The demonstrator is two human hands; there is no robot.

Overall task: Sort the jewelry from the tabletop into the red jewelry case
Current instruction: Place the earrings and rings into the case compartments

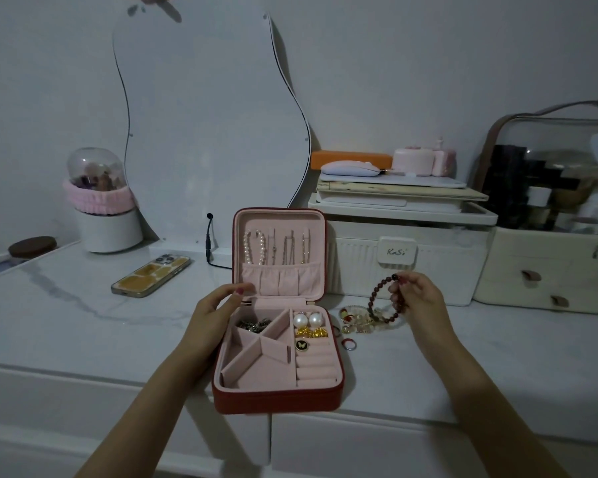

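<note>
Right of frame centre: right hand (415, 295) pinches dark red bead bracelet (382, 298) above counter (83, 315); left hand (218, 307), fingers relaxed, touches open red jewelry case (277, 398).

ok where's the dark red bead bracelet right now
In the head view, the dark red bead bracelet hangs from the right hand, right of the red jewelry case, above the loose jewelry.

1. A red jewelry case (277, 398) with pink lining is set open at centre frame, lid upright.
2. A dark red bead bracelet (382, 298) is held up right of it.
3. Loose rings and bracelets (358, 320) are heaped just beside the case, centre right.
</note>
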